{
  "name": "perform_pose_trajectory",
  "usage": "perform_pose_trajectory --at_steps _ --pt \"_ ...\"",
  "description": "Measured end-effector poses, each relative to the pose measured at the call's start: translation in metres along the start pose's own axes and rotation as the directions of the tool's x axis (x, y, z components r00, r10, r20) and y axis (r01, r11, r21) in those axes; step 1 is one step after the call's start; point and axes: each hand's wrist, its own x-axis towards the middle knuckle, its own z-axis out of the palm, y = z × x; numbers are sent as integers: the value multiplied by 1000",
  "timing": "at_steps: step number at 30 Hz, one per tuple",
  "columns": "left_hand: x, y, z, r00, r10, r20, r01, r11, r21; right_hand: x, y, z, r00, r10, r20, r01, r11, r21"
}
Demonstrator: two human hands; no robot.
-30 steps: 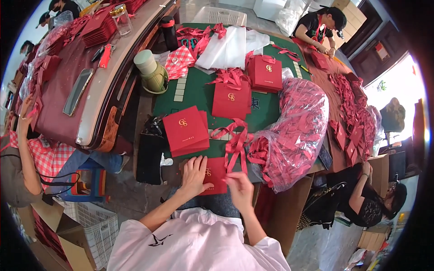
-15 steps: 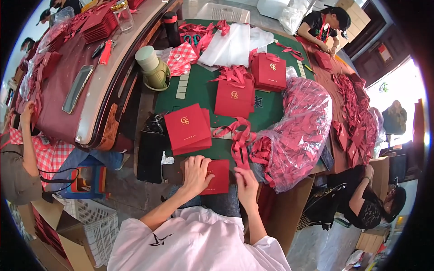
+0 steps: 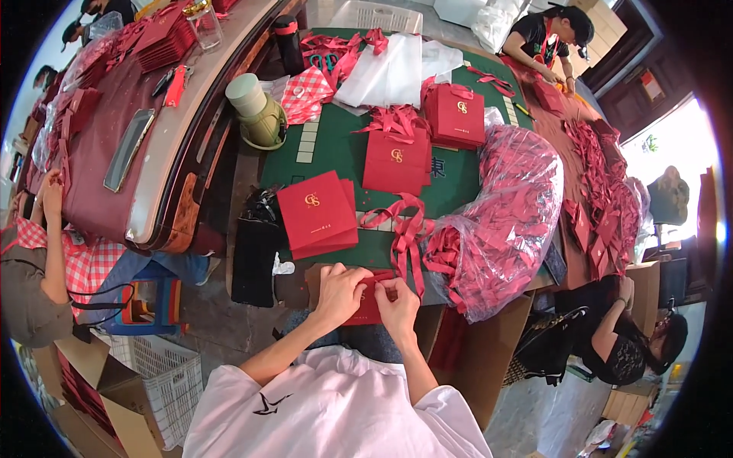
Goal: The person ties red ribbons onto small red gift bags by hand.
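Note:
A small red paper gift bag (image 3: 368, 309) with gold print lies at the near table edge, partly covered by my hands. My left hand (image 3: 341, 294) is closed on the bag's left side and upper edge, its thumb and fingertips at the top. Close by, my right hand (image 3: 397, 307) pinches at the bag's upper right edge; what sits between those fingertips is too small to make out. Loose red ribbons (image 3: 408, 233) lie just beyond, one strand trailing down toward my right hand. A stack of flat red bags (image 3: 317, 216) rests to the left.
Ribbon-handled bags (image 3: 395, 162) and another bag stack (image 3: 456, 113) stand farther back on the green tabletop (image 3: 305, 172). A plastic sack of ribbons (image 3: 508, 221) bulges at right. A green jug (image 3: 259, 114) stands left, scissors (image 3: 324, 61) behind. Co-workers sit around.
My right hand has moved left from beside the ribbons to the bag's top edge. My left hand has shifted slightly right, its fingers now gathered at the top.

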Motion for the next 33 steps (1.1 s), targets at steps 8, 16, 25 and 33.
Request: perform_pose_trajectory --at_steps 8,16,25,33 --pt "-5 10 5 999 12 -49 -11 1000 8 0 -7 -1 997 -62 -55 56 993 -108" --pt "6 18 -10 997 78 26 -77 996 -49 1 -7 -16 954 -291 70 299 930 -214" --pt "6 12 -9 997 71 36 -68 993 -94 16 -34 -51 966 -209 155 209 978 13" --pt "2 12 -8 911 412 20 -413 908 77 38 -11 -63 869 -197 454 312 930 -193"
